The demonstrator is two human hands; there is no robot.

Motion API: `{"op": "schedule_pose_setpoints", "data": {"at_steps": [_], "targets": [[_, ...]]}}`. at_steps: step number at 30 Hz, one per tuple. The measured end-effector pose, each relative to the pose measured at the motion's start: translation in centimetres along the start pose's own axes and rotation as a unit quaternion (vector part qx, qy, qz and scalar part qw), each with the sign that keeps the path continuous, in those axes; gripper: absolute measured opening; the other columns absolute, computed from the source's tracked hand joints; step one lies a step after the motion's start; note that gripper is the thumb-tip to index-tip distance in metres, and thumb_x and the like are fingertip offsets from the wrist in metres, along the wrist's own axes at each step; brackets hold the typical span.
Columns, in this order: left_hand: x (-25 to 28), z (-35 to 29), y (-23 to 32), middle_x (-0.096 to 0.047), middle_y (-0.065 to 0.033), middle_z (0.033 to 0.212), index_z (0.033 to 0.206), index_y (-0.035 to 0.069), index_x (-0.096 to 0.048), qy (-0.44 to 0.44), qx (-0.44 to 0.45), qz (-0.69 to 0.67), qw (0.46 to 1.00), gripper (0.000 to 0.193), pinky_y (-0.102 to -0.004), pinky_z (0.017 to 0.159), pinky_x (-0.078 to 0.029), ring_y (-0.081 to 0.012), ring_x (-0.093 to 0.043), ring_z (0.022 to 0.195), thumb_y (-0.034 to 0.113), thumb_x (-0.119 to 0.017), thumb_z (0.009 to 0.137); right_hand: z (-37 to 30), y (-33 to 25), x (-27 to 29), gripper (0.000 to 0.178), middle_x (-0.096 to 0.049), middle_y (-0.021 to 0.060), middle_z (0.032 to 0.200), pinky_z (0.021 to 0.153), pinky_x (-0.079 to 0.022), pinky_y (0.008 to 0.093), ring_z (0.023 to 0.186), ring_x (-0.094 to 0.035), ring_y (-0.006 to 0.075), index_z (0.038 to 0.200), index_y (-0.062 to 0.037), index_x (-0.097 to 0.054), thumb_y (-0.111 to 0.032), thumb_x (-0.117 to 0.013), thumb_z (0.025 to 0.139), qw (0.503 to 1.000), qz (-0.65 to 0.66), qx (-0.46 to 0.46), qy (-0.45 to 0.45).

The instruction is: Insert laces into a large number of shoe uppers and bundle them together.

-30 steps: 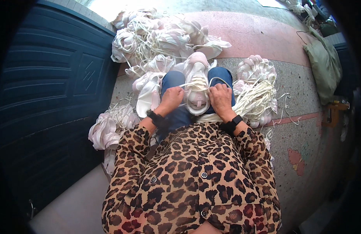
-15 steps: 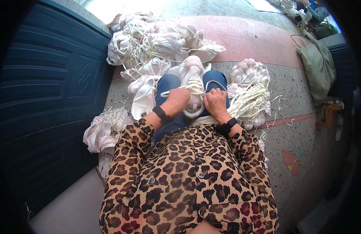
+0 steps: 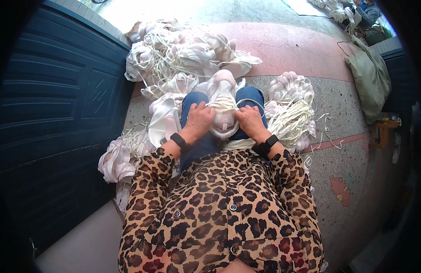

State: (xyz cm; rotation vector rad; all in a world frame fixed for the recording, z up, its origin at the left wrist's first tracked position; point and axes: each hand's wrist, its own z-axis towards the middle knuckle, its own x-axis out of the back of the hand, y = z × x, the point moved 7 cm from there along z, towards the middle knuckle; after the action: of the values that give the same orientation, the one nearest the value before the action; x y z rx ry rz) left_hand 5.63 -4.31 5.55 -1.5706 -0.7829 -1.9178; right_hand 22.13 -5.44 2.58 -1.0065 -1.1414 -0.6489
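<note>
A pink-and-white sneaker upper [image 3: 223, 119] sits upright between the wearer's jeans-clad knees, toe pointing to the far edge of the floor [image 3: 340, 100]. The left hand [image 3: 198, 122] is closed at the left side of the eyelets, fingertips bunched on the cream lace [image 3: 254, 100]. The right hand [image 3: 249, 121] mirrors it on the right side, its grip pinched shut on the same lace, a slack loop of which arcs over the right knee. The hands cover part of the upper's flanks.

Stock crowds in on both sides. A tangled heap of sneaker uppers [image 3: 192, 52] spreads toward the floor's far left corner; a loose upper [image 3: 167, 120] lies against the left knee, and a smaller pile [image 3: 121, 159] sits near the floor's left edge, by the dark blue panelled door [image 3: 60, 91]. Beside the right knee, a bundle of cream laces [image 3: 288, 118] lies over more uppers [image 3: 290, 86], with stray strands trailing rightward. Toward the floor's right edge slumps a grey-green sack [image 3: 369, 82]; a co-worker's sleeve [image 3: 369, 16] shows at the far right corner.
</note>
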Motion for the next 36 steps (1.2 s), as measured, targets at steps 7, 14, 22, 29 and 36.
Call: {"op": "schedule_pose_setpoints", "data": {"at_steps": [7,14,22,29,36], "targets": [[-0.6,1.0,2.1,-0.060,-0.0051,0.098,0.080,0.012,-0.067,-0.022,-0.095,0.118,0.988,0.010,-0.0417,0.084,-0.038,-0.0244,-0.053,0.106,0.020,-0.061,0.079,1.5,-3.0,1.2,0.009,-0.061,0.0027,0.085,0.080,-0.038,0.0415,0.091,-0.057,0.0233,0.073,-0.0132,-0.071,-0.012,-0.064,0.079,0.992,-0.116,0.042,0.014],[0.2,5.6,-3.7,-0.071,-0.0105,0.084,0.096,-0.001,-0.073,0.000,0.299,-0.482,0.823,0.020,-0.0308,0.072,-0.050,-0.0178,-0.066,0.079,0.018,-0.070,0.090,4.4,0.0,5.3,0.014,-0.066,0.0110,0.086,0.075,-0.044,0.0439,0.085,-0.063,0.0321,0.091,-0.0069,-0.069,-0.020,-0.064,0.092,0.943,0.242,-0.106,0.201],[-4.4,0.5,-18.1,-0.071,-0.0142,0.099,0.110,-0.003,-0.069,0.099,0.365,-0.366,0.851,0.033,-0.0346,0.079,-0.053,-0.0225,-0.067,0.089,0.022,-0.072,0.087,4.7,6.1,3.0,0.059,-0.071,0.0184,0.089,0.078,-0.053,0.0431,0.084,-0.070,0.0327,0.138,0.0039,-0.047,-0.029,-0.067,0.093,0.907,0.329,-0.226,0.132],[-12.6,-24.8,-24.1,-0.069,-0.0270,0.113,0.123,-0.007,-0.060,-0.091,0.529,-0.288,0.793,0.062,-0.0451,0.087,-0.052,-0.0394,-0.068,0.098,0.040,-0.075,0.085,-9.1,16.3,-6.6,0.034,-0.065,0.0089,0.080,0.069,-0.052,0.0317,0.072,-0.063,0.0165,0.121,0.0025,-0.062,-0.017,-0.064,0.093,0.849,0.388,-0.344,0.103],[-2.9,-22.9,-25.2,-0.070,-0.0245,0.096,0.094,0.003,-0.071,-0.054,0.509,-0.083,0.855,0.025,-0.0501,0.071,-0.054,-0.0432,-0.068,0.084,0.025,-0.064,0.085,-0.6,8.1,-1.3,0.031,-0.071,0.0093,0.094,0.076,-0.052,0.0296,0.082,-0.065,0.0144,0.119,0.0027,-0.066,-0.018,-0.063,0.096,0.856,0.443,-0.259,0.068]]}}
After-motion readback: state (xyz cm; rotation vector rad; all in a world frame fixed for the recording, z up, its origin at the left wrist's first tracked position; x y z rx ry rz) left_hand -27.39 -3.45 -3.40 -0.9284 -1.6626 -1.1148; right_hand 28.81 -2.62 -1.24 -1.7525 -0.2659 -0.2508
